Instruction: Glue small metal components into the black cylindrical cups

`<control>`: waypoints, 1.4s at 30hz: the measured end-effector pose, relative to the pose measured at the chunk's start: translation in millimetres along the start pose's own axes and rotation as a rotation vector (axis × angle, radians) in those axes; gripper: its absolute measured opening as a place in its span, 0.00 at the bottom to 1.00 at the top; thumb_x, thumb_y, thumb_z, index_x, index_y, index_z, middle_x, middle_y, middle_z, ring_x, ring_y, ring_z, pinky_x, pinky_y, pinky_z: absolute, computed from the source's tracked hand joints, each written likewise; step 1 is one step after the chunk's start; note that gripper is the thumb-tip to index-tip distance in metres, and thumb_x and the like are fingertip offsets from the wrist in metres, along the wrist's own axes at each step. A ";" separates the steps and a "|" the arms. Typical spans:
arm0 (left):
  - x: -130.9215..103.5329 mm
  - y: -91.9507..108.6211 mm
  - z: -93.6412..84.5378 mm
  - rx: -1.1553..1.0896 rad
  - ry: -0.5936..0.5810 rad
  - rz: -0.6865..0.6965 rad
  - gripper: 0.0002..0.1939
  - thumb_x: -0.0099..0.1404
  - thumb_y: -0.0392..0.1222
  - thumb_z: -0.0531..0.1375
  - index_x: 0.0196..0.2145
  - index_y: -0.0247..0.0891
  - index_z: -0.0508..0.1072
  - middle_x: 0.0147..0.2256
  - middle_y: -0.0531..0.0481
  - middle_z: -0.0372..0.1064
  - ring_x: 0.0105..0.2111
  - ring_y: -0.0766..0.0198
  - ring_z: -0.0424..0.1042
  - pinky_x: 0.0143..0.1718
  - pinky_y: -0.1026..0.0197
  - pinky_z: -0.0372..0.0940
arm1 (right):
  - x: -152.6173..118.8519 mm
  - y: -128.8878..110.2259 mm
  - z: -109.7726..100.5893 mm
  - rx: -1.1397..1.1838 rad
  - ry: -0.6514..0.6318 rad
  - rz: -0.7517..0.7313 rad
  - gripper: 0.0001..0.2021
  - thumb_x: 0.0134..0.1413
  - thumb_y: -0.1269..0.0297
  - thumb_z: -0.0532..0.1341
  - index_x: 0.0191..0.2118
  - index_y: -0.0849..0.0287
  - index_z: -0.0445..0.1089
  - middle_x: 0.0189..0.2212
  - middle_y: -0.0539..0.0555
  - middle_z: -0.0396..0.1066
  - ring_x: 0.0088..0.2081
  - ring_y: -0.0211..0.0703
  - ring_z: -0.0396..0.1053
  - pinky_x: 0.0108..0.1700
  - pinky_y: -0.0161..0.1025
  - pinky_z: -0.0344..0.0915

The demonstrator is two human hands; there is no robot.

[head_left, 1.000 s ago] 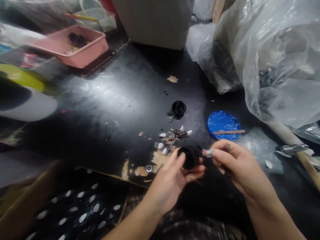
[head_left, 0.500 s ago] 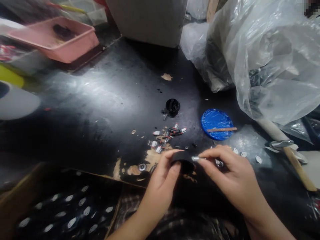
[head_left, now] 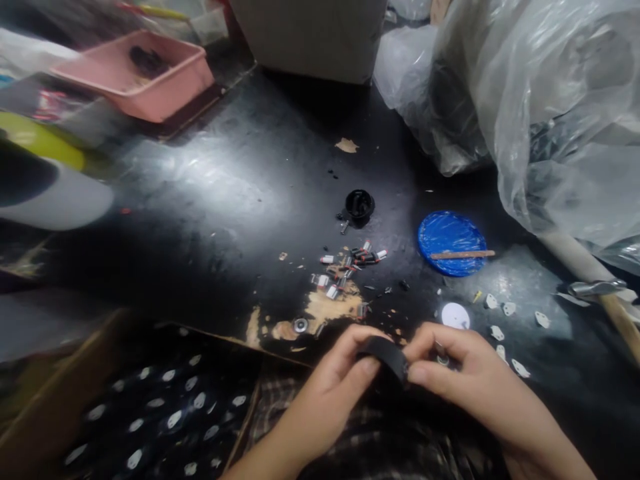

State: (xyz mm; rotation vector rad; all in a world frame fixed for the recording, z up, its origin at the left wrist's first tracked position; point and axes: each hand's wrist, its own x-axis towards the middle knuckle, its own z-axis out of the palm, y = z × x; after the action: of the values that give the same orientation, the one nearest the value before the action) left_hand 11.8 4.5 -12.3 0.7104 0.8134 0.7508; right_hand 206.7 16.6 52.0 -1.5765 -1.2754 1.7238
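My left hand (head_left: 345,383) is closed around a black round ring-like part (head_left: 383,353), thumb inside its rim and fingers outside. The fingertips of my right hand (head_left: 455,370) pinch together at the right edge of this part; what lies between the tips is hidden. A small shiny metal piece (head_left: 442,354) shows within the curl of my right fingers. Beyond my hands lies a loose pile of small white, black and red cylinders (head_left: 350,263). A round metal piece (head_left: 300,325) rests left of my left hand, and a white disc (head_left: 455,315) just beyond my right.
A black cup with small parts (head_left: 360,205) stands past the pile. A blue lid (head_left: 453,233) carries a flat stick. Small white plates (head_left: 509,309) and a hammer (head_left: 600,287) lie right. Plastic bags (head_left: 565,133) and a pink bin (head_left: 165,93) stand farther back.
Both hands have come closer to me with the black part, which has tilted. The small silver cylinder at my right fingertips no longer shows. The white disc has come into sight.
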 end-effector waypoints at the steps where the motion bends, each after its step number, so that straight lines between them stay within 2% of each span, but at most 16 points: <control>1: -1.2 0.9 -2.3 0.015 -0.015 -0.005 0.07 0.68 0.50 0.60 0.43 0.52 0.76 0.39 0.58 0.71 0.40 0.71 0.68 0.44 0.71 0.61 | 1.1 0.3 2.1 -0.002 -0.005 0.010 0.11 0.51 0.55 0.68 0.29 0.57 0.75 0.27 0.48 0.75 0.31 0.35 0.70 0.35 0.31 0.64; 4: -4.2 3.8 -7.3 -0.012 -0.005 -0.043 0.08 0.67 0.50 0.61 0.42 0.50 0.77 0.38 0.57 0.71 0.38 0.70 0.69 0.43 0.70 0.63 | 6.8 -1.1 9.2 -0.008 -0.073 0.035 0.10 0.51 0.56 0.69 0.28 0.57 0.74 0.27 0.48 0.76 0.31 0.36 0.71 0.35 0.31 0.64; 6: -5.4 5.3 -8.6 -0.112 0.062 -0.067 0.08 0.65 0.50 0.63 0.40 0.49 0.77 0.36 0.56 0.72 0.37 0.69 0.71 0.40 0.69 0.66 | 14.0 -3.1 12.6 -0.044 -0.106 -0.003 0.09 0.53 0.57 0.67 0.30 0.56 0.75 0.27 0.48 0.77 0.31 0.37 0.72 0.35 0.32 0.64; 7: -5.4 6.0 -8.8 -0.183 0.124 -0.063 0.08 0.64 0.50 0.64 0.40 0.48 0.78 0.36 0.55 0.73 0.36 0.68 0.72 0.39 0.68 0.68 | 19.0 -4.1 13.4 -0.100 -0.084 -0.054 0.09 0.56 0.57 0.65 0.32 0.56 0.76 0.27 0.48 0.77 0.31 0.37 0.73 0.35 0.33 0.64; 9: -4.2 7.3 -8.7 -0.319 0.280 -0.022 0.09 0.64 0.49 0.64 0.40 0.47 0.78 0.37 0.54 0.75 0.36 0.65 0.74 0.39 0.64 0.72 | 31.9 -6.0 12.9 -0.342 0.058 -0.203 0.09 0.61 0.59 0.60 0.37 0.55 0.77 0.33 0.49 0.79 0.35 0.40 0.74 0.39 0.37 0.64; 11: -1.7 8.4 -8.6 -0.391 0.396 0.037 0.08 0.65 0.47 0.63 0.41 0.46 0.78 0.39 0.53 0.77 0.39 0.63 0.76 0.41 0.61 0.73 | 47.4 -8.5 10.4 -0.689 0.243 -0.328 0.10 0.65 0.63 0.56 0.42 0.54 0.76 0.40 0.51 0.79 0.41 0.44 0.75 0.44 0.42 0.61; 13: 0.9 9.0 -9.2 -0.404 0.431 0.071 0.07 0.67 0.45 0.62 0.41 0.43 0.77 0.39 0.51 0.77 0.40 0.63 0.76 0.43 0.60 0.74 | 62.5 -12.1 7.6 -0.930 0.327 -0.361 0.10 0.64 0.67 0.56 0.44 0.55 0.75 0.43 0.53 0.78 0.44 0.48 0.74 0.46 0.45 0.58; 15: 2.8 9.0 -10.6 -0.409 0.429 0.083 0.08 0.68 0.44 0.60 0.42 0.42 0.77 0.40 0.49 0.77 0.40 0.63 0.76 0.45 0.59 0.74 | 74.5 -16.6 6.3 -1.010 0.324 -0.349 0.09 0.63 0.70 0.57 0.44 0.56 0.74 0.42 0.55 0.78 0.45 0.51 0.74 0.45 0.46 0.57; 24: 3.5 8.8 -16.5 -0.506 0.416 0.100 0.08 0.69 0.44 0.60 0.39 0.39 0.77 0.37 0.48 0.78 0.34 0.64 0.76 0.42 0.59 0.74 | 91.9 -27.1 15.1 -1.045 0.238 -0.372 0.06 0.63 0.67 0.59 0.41 0.56 0.74 0.41 0.53 0.78 0.44 0.48 0.74 0.46 0.44 0.57; 29: 4.1 10.4 -15.7 -0.562 0.433 0.114 0.07 0.68 0.43 0.61 0.37 0.39 0.78 0.36 0.49 0.78 0.34 0.65 0.76 0.41 0.60 0.75 | 90.8 -27.3 6.3 -1.026 0.272 -0.377 0.08 0.61 0.70 0.58 0.42 0.56 0.74 0.41 0.53 0.78 0.44 0.48 0.74 0.46 0.44 0.59; 35: 4.1 10.9 -17.1 -0.524 0.453 0.108 0.08 0.67 0.44 0.61 0.38 0.39 0.78 0.37 0.48 0.77 0.34 0.65 0.75 0.41 0.60 0.75 | 65.4 -21.9 -25.1 -0.976 0.370 -0.339 0.06 0.61 0.65 0.59 0.36 0.57 0.74 0.34 0.52 0.76 0.36 0.43 0.72 0.40 0.39 0.61; 38: 5.5 9.8 -17.5 -0.500 0.491 0.100 0.07 0.66 0.44 0.63 0.38 0.39 0.78 0.37 0.49 0.77 0.35 0.65 0.75 0.41 0.61 0.75 | 42.9 -13.1 -41.5 -0.960 0.472 -0.296 0.11 0.61 0.60 0.60 0.29 0.58 0.69 0.27 0.50 0.72 0.29 0.39 0.68 0.34 0.37 0.59; 42: 9.6 8.9 -14.7 -0.458 0.484 0.092 0.07 0.66 0.44 0.63 0.38 0.40 0.78 0.39 0.49 0.76 0.39 0.63 0.75 0.42 0.60 0.75 | 23.2 1.5 -46.1 -0.960 0.487 -0.234 0.15 0.61 0.56 0.61 0.25 0.57 0.67 0.26 0.49 0.70 0.28 0.39 0.67 0.34 0.37 0.58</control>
State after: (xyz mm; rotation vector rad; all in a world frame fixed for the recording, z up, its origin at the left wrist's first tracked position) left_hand 1.4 20.7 -16.2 0.1506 0.9999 1.1702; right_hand 245.3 49.7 43.5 -2.0264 -2.0265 0.4803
